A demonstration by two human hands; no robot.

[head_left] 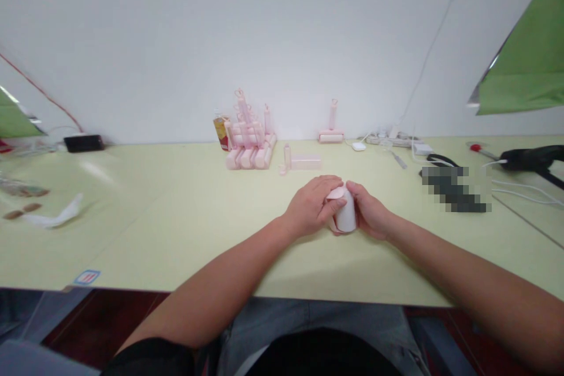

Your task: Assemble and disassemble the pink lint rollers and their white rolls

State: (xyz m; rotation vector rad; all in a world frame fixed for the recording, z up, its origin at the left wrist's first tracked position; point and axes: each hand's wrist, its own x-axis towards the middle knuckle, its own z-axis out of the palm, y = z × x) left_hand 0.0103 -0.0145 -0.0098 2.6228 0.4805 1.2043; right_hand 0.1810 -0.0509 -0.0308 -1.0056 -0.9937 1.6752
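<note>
Just above the table, a white lint roller refill is held upright between both my hands. Part of its outer sheet stands away from the roll. My left hand wraps the left side, thumb across the front near the loose sheet. On the right side, the fingers of my right hand curl against the roll and partly hide it. Beyond the hands lie a pink lint roller handle and a clear pinkish cover, with a small pink piece beside them.
Several pink lint rollers are stacked near the wall, beside a yellow and red pack. Another lint roller stands farther right. Cables and a black tool lie at right; a dark phone-like object sits at left.
</note>
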